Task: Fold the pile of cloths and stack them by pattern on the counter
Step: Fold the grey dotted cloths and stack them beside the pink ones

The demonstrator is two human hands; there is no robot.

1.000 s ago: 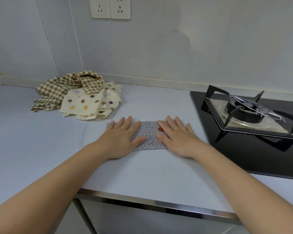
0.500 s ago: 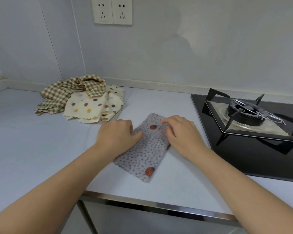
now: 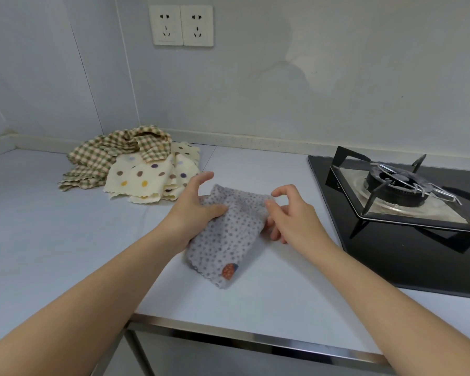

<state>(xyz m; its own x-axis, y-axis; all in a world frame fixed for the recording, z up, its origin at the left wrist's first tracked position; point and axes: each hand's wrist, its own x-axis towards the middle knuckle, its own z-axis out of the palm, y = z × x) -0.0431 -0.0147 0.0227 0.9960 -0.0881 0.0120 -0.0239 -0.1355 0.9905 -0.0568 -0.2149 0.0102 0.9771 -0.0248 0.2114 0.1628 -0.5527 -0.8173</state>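
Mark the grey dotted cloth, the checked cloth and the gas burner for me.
grey dotted cloth (image 3: 228, 234), head view, middle of its folded face.
checked cloth (image 3: 101, 156), head view, its crumpled top.
gas burner (image 3: 390, 180), head view, the burner ring.

Both my forearms are bare, from the wrists right back to the near edge of view. My left hand (image 3: 193, 210) and my right hand (image 3: 292, 222) are bare as well.

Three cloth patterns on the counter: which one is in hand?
The grey dotted cloth, held by the left hand and right hand. The green checked cloth and cream polka-dot cloth lie heaped at the back left, untouched.
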